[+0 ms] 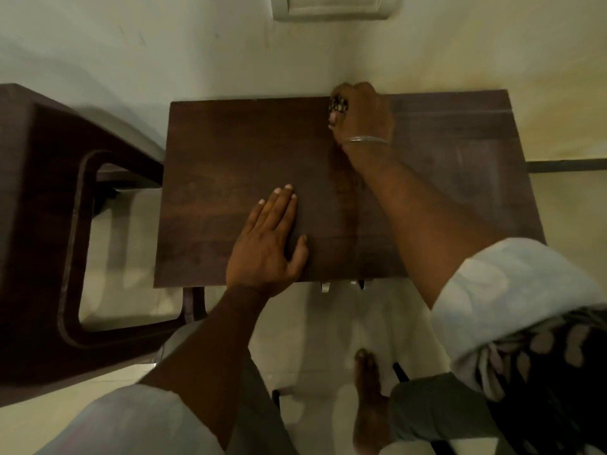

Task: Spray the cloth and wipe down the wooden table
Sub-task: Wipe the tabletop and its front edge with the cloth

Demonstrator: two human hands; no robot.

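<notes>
A dark brown wooden table [230, 152] stands against the pale wall, seen from above. My left hand [269, 241] lies flat on the tabletop near its front edge, fingers straight and together. My right hand [361, 113] is at the table's far edge by the wall, fingers curled round a small dark patterned cloth [338, 104], most of which is hidden under the hand. A thin bangle circles my right wrist. No spray bottle is in view.
A dark wooden chair or stool [42, 224] with a rounded opening stands close on the table's left. The wall corner sits right behind the table. My bare foot [368, 399] is on the pale floor below the table's front edge.
</notes>
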